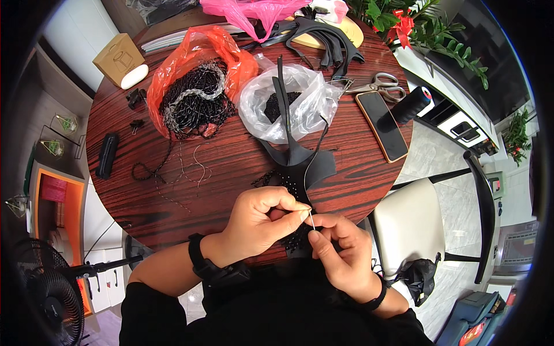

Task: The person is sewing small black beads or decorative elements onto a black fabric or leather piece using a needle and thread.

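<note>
Close to the table's near edge, my left hand (262, 222) and my right hand (344, 251) face each other with fingertips pinched. Between them runs a short, thin, pale needle (312, 219); the left fingertips close on its upper end, the right ones on its lower end. Whether thread passes through it is too small to see. Just beyond my fingers lies a black cut-out piece with long straps (297, 164), flat and flexible-looking. Small dark beads (287, 180) with light glints spread along its near part, partly hidden under my hands.
Past the black piece stands a clear plastic bag (251, 109) with dark beads inside. Left of it, a red bag (199, 43) holds beaded strings (196, 101). A phone (382, 127), scissors (384, 86) and a black thread spool (411, 105) lie right. Loose threads (193, 170) lie left.
</note>
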`<state>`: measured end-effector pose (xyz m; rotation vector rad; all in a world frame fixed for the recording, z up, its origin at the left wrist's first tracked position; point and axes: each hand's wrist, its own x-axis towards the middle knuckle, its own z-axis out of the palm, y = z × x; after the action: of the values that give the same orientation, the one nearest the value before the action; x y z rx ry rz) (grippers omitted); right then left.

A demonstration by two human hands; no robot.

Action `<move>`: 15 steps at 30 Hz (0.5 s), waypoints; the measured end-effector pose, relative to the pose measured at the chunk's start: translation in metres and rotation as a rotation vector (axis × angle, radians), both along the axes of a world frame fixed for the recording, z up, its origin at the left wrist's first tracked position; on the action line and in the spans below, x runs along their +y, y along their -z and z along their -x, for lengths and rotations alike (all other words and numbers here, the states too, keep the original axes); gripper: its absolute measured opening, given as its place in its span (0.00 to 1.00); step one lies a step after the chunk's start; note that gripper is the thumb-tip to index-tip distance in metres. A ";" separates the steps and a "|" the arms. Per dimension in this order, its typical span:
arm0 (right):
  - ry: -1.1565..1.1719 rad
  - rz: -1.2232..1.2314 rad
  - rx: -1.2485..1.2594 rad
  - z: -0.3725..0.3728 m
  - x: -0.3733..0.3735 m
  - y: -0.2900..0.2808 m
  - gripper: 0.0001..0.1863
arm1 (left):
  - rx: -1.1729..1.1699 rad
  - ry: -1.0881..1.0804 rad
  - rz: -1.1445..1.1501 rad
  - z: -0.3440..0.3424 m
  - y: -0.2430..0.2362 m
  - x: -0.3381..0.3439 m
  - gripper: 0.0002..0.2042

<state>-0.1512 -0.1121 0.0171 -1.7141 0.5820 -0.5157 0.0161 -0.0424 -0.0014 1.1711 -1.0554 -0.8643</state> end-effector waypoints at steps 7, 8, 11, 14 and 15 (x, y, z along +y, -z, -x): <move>-0.001 0.003 -0.005 0.000 0.000 -0.001 0.10 | 0.050 0.007 -0.012 0.000 0.000 0.000 0.02; -0.002 0.002 -0.005 -0.001 0.000 -0.001 0.10 | 0.050 0.006 -0.012 0.000 0.000 0.000 0.02; -0.004 0.004 -0.005 0.000 -0.001 -0.001 0.10 | 0.043 0.001 -0.013 0.000 0.002 0.000 0.02; -0.004 0.003 -0.004 0.000 0.000 0.000 0.10 | 0.038 0.003 -0.008 -0.001 0.002 0.000 0.02; -0.003 0.003 -0.004 0.000 0.000 0.000 0.10 | 0.035 0.004 -0.006 -0.001 0.002 0.000 0.02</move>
<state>-0.1512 -0.1123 0.0172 -1.7159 0.5758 -0.5174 0.0166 -0.0420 -0.0037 1.1554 -1.0278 -0.8886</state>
